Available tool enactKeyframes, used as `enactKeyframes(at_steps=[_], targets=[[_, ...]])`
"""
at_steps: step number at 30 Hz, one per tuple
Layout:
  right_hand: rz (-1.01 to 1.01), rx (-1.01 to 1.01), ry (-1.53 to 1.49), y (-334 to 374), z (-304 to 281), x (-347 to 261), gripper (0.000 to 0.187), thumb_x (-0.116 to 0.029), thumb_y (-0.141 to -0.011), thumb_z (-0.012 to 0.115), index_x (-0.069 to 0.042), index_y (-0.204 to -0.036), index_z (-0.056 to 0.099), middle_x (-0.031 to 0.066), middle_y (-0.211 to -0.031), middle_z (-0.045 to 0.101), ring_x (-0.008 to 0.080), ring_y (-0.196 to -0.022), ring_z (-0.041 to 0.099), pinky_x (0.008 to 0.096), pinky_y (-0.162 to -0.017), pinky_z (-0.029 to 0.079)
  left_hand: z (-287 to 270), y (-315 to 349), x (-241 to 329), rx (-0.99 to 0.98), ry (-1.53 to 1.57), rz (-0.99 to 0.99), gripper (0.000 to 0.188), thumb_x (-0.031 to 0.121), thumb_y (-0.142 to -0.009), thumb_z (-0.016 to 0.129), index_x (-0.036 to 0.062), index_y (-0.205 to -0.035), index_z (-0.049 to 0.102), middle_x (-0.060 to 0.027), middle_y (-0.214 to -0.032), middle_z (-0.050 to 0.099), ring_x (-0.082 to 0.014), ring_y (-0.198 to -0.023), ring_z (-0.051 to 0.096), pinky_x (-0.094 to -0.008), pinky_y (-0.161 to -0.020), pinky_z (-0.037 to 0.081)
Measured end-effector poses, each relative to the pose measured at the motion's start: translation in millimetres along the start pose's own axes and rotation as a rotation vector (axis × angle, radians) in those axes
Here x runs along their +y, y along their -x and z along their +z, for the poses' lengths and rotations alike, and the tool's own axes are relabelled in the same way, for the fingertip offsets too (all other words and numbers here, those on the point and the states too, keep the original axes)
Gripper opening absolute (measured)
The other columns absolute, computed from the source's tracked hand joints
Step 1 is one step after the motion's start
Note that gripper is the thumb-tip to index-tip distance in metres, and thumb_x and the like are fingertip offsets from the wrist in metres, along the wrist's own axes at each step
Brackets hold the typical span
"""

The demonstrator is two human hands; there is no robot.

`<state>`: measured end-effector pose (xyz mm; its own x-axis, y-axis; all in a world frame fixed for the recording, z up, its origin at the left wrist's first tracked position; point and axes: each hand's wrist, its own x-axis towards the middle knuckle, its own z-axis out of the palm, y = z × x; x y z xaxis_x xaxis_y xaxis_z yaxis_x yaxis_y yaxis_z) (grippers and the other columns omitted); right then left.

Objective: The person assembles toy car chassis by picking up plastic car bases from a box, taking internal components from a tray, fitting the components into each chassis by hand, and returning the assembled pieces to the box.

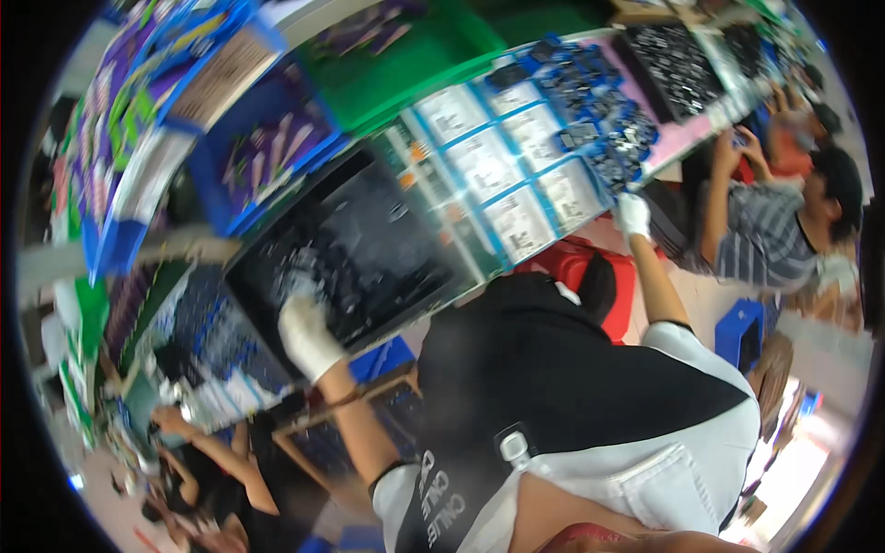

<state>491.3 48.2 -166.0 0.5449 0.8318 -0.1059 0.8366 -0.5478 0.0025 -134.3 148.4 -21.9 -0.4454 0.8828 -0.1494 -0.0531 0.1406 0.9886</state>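
Observation:
My left hand (309, 339), in a white glove, reaches over the near left side of a black tray (426, 288). Small dark and clear parts (346, 300) lie in the tray, thickest around its fingertips. Motion smears those fingers, so their grip does not show. Also gloved in white, my right hand (633, 215) is at the table's near edge, beside a heap of small black-and-blue parts (599, 111). Its fingers are too small and blurred to read. Between the hands lie white cards (484, 166) in blue-edged frames.
Behind the black tray stand a blue bin (217, 180) with purple strips and a green bin (369, 78). A black box (668, 69) of small shiny parts sits far right. A red stool (622, 295) is below the table. Co-workers sit at right (765, 221) and lower left (217, 461).

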Motion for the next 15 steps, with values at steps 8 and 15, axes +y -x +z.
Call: enactKeyframes(at_steps=[8, 15], targets=[[-0.118, -0.283, -0.887, 88.5, -124.0, -221.9, 0.021, -0.021, -0.091, 0.051, -0.006, -0.078, 0.058, 0.0008, -0.050, 0.049, 0.0114, -0.038, 0.046, 0.0286, -0.037, 0.035, 109.9, 84.7, -43.0, -0.583, 0.601, -0.334, 0.088, 0.060, -0.085, 0.049, 0.0071, -0.148, 0.018, -0.0177, -0.140, 0.038, -0.0277, -0.125, 0.043, -0.0409, -0.105, 0.037], [-0.762, -0.894, -0.694, 151.5, -167.4, -381.5, 0.033, -0.030, -0.093, 0.047, -0.004, -0.078, 0.060, 0.0118, -0.060, 0.060, 0.0267, -0.058, 0.062, 0.0363, -0.059, 0.048, 48.8, 73.6, -20.7, -0.098, 1.024, -0.208, 0.108, 0.077, -0.057, 0.066, 0.0103, -0.138, 0.038, -0.0159, -0.118, 0.056, -0.0342, -0.114, 0.053, -0.0480, -0.101, 0.041]])
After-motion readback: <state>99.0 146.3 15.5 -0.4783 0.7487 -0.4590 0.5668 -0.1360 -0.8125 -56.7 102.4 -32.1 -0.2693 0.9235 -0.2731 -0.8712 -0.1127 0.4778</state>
